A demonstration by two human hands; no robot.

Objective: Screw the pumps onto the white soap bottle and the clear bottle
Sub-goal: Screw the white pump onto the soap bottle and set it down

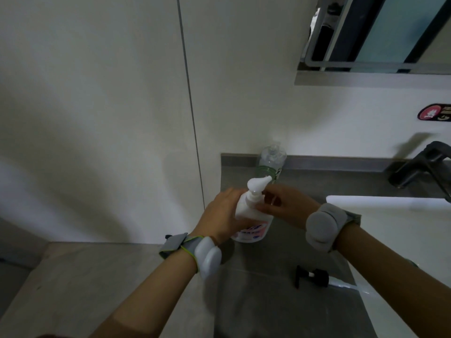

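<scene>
The white soap bottle stands upright on the grey counter, with a pink and blue label low on its front. My left hand wraps around its body from the left. A white pump sits on its neck, nozzle pointing right and away. My right hand pinches the pump's collar from the right. The clear bottle stands behind them against the wall, open-topped with no pump. A black pump with a clear tube lies on the counter, near right.
A white basin lies to the right with a dark tap behind it. A pale wall rises behind the counter, and a mirror cabinet hangs at the upper right. A lower beige ledge lies to the left.
</scene>
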